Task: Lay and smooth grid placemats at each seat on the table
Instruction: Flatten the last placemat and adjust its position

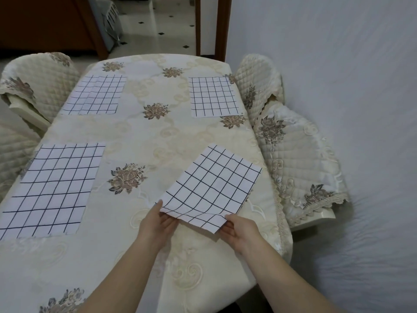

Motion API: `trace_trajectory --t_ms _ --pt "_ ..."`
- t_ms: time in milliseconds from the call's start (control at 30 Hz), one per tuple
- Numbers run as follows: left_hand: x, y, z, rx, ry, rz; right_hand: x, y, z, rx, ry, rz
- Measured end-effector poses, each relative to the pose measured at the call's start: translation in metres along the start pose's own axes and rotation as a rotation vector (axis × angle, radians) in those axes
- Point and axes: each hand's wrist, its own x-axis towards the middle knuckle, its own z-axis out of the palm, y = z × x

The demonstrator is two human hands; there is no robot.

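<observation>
1. The left hand [155, 224] pinches the near left corner of a white mat with dark grid lines, the held placemat [212, 188]. The thumb is on top and the fingers are under the cloth.
2. The right hand [240, 231] grips the near right corner of the same mat, thumb on top too.
3. The held placemat sits crooked, turned like a diamond. Its near edge is lifted and bends a little. Its far part lies on the table, close to the right edge.
4. The table is covered with a cream tablecloth [144, 141] that has brown flower patches.
5. Three more grid mats lie flat on the cloth. The near left placemat [52, 188] is at the left side, well apart from the hands.
6. The far left placemat [97, 94] looks like two mats, one partly on top of the other.
7. The far right placemat [213, 96] lies straight by the right edge.
8. Chairs with quilted cream covers stand around the table. The right chair [300, 163] is just beside the held mat. Another right chair [257, 84] stands farther back, and a left chair [33, 84] is at the far left.
9. A plain white wall [349, 64] is on the right. A doorway with a dark wood frame [222, 26] is behind the table.
</observation>
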Motion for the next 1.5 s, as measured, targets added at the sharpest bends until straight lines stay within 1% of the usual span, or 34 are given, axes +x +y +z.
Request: trace_trajectory --t_ms 133,200,267,400,467,667,800,900,1067,1233,1300,1500 --pt "0.010 0.010 -0.011 -0.169 -0.039 -0.094 0.006 -0.007 -0.015 -0.032 0.057 0.000" --pt "0.014 0.013 -0.015 -0.197 -0.064 -0.116 0.008 -0.010 -0.021 -0.052 0.105 -0.001" --pt "0.019 0.015 -0.016 -0.125 -0.066 -0.127 0.009 -0.014 -0.027 -0.053 0.139 0.000" --pt "0.024 0.014 -0.010 0.169 -0.035 -0.146 0.012 -0.020 -0.040 -0.069 0.182 0.003" --pt "0.028 0.012 -0.006 0.279 -0.042 -0.143 0.016 -0.023 -0.048 -0.086 0.197 -0.007" --pt "0.042 0.009 0.017 0.506 -0.084 -0.096 0.028 -0.041 -0.069 -0.175 0.222 -0.039" --pt "0.050 0.009 0.042 0.568 -0.096 -0.096 0.036 -0.059 -0.077 -0.211 0.227 -0.074" --pt "0.057 0.007 0.061 0.627 -0.090 -0.061 0.044 -0.072 -0.079 -0.226 0.199 -0.076" --pt "0.076 0.007 0.090 0.675 0.014 0.018 0.067 -0.093 -0.076 -0.245 0.166 -0.105" --pt "0.094 0.009 0.107 0.806 0.159 0.130 0.091 -0.111 -0.071 -0.338 0.163 -0.227" --pt "0.098 0.010 0.111 0.796 0.183 0.149 0.100 -0.120 -0.069 -0.371 0.169 -0.252" --pt "0.116 0.009 0.115 0.713 0.177 0.116 0.125 -0.150 -0.060 -0.494 0.195 -0.318"
